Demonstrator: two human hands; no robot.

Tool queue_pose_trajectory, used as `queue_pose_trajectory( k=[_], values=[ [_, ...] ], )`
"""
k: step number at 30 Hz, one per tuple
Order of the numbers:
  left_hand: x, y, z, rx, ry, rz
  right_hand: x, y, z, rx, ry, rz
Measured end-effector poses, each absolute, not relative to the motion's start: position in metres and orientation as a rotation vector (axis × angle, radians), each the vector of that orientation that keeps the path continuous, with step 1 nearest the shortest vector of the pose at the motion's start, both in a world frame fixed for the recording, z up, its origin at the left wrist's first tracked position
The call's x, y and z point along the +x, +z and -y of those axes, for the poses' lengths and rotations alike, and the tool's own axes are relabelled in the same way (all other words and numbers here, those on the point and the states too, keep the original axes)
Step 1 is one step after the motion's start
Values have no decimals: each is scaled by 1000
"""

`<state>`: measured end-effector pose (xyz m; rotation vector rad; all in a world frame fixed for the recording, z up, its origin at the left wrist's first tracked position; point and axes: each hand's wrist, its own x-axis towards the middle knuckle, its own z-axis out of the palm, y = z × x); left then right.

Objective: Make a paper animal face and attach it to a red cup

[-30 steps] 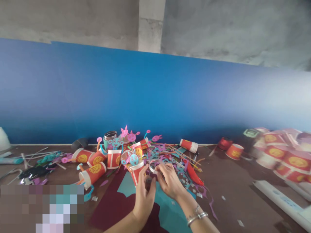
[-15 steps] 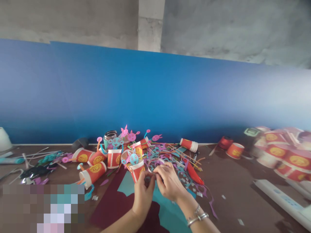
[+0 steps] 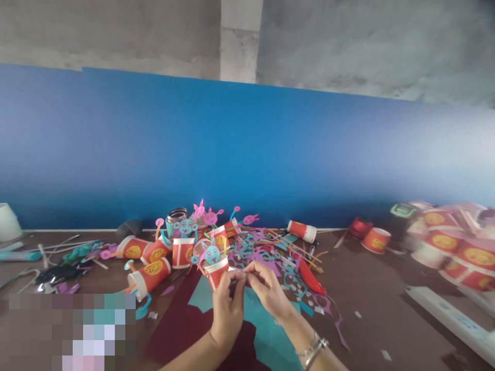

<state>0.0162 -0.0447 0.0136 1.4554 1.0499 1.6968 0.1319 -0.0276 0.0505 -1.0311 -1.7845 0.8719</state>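
Observation:
Both my hands meet over the table's middle, fingers pinched together. My left hand (image 3: 227,307) and my right hand (image 3: 266,288) hold a small pale strip or ring (image 3: 238,273) between their fingertips; it is too small to name for sure. Just behind the fingers stands a red paper cup (image 3: 216,272) with a teal paper face stuck in it. Under my hands lie a teal paper sheet (image 3: 266,335) and a dark maroon sheet (image 3: 181,330). A silver bracelet (image 3: 314,346) is on my right wrist.
Several red paper cups (image 3: 152,273) with paper cut-outs lie and stand to the left and behind. Purple and teal paper scraps (image 3: 270,255) and sticks spread to the right. A stack of red cups (image 3: 452,242) sits far right, a white power strip (image 3: 444,314) near it, a glass jar (image 3: 175,216) at the blue wall.
My hands have risen slightly and drawn closer together; the thin strip that curved loosely above my fingers is now pulled short between the fingertips.

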Motion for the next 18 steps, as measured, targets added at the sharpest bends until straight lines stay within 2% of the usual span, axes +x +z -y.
queue_pose_trajectory(
  k=[2, 7, 10, 13, 16, 18],
  values=[
    [17, 14, 46, 1386, 1719, -1025, 134, 48, 23, -1102, 809, 1760],
    [21, 17, 50, 1157, 1549, -859, 156, 26, 2, -1458, 209, 1807],
    [22, 17, 51, 1102, 1498, -773, 165, 14, -5, -1556, 45, 1805],
    [21, 15, 49, 1061, 1509, -769, 162, 19, -3, -1348, 168, 1757],
    [20, 16, 48, 1012, 1478, -820, 154, 34, 4, -1041, 649, 1771],
    [20, 18, 48, 985, 1468, -848, 150, 42, 9, -961, 818, 1754]
  ],
)
